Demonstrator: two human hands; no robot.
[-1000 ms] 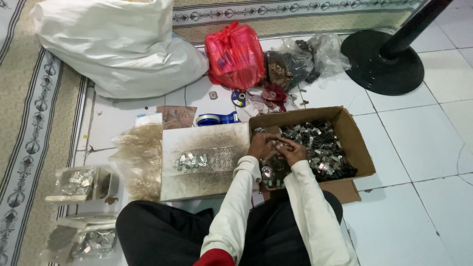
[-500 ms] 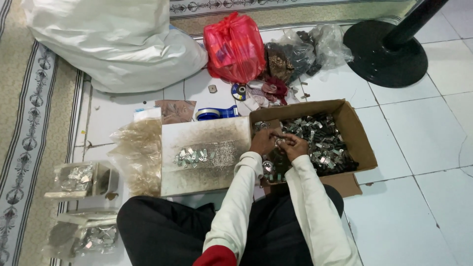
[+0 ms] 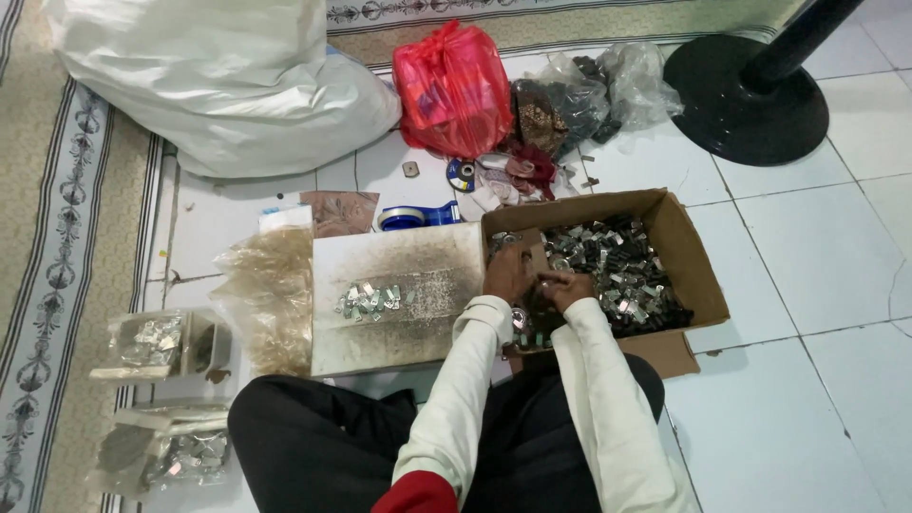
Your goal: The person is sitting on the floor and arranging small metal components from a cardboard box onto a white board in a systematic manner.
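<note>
I sit on the tiled floor in white sleeves and dark trousers. My left hand [image 3: 506, 274] and my right hand [image 3: 562, 286] meet at the near left corner of an open cardboard box [image 3: 692, 256] filled with several small shiny metal pieces [image 3: 608, 264]. Both hands have their fingers closed on small metal pieces held between them; the exact grip is too small to make out. Left of the box lies a stained white board [image 3: 427, 285] with a small pile of metal pieces [image 3: 370, 300] on it.
A clear plastic bag [image 3: 271, 294] lies left of the board, small packed bags [image 3: 152, 342] further left. Behind stand a big white sack [image 3: 218, 85], a red plastic bag [image 3: 454, 90], grey bags [image 3: 608, 90], a blue tape roll [image 3: 408, 218] and a black round stand base [image 3: 750, 100].
Both hands stay together at the box corner, with only small finger movements. The view has shifted slightly.
</note>
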